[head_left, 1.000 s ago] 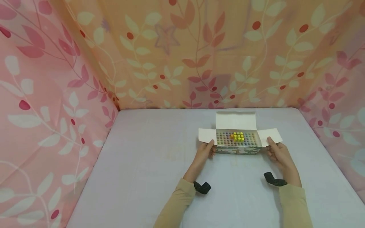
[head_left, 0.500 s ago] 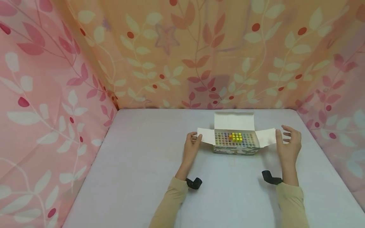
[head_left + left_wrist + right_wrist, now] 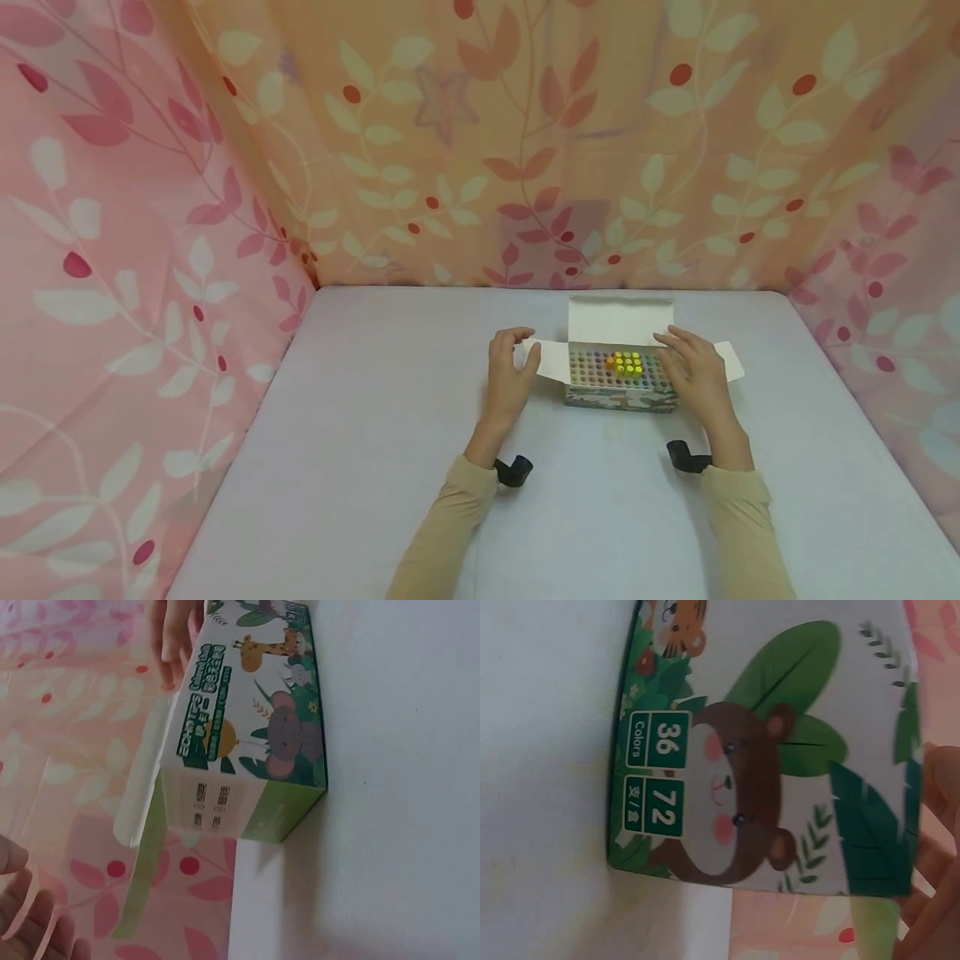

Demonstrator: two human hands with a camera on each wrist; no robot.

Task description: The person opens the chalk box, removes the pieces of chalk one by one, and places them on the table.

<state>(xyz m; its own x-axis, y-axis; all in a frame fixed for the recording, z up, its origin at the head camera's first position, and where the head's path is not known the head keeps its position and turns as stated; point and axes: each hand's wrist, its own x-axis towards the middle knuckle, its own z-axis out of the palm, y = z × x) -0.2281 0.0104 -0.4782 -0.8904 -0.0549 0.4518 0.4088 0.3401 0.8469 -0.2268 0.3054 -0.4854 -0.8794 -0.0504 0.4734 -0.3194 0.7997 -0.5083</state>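
Roughly between the loose-fingered left hand (image 3: pixel 507 383) and equally loose right hand (image 3: pixel 699 381), the box (image 3: pixel 619 399) stands on the tabletop (image 3: pixel 390 392), left flap (image 3: pixel 553 361) near the left hand, right flap (image 3: pixel 731 360) partly hidden by the right.

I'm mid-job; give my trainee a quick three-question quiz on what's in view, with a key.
1. True or false: the white-and-green, animal-printed cardboard box stands open.
2. Which number is printed with the word "Colors" on the box: A) 24, B) 36, C) 48?
3. Which hand is nearer the white cardboard flap at the box's left end?

Key: 1. True. 2. B. 3. The left hand.
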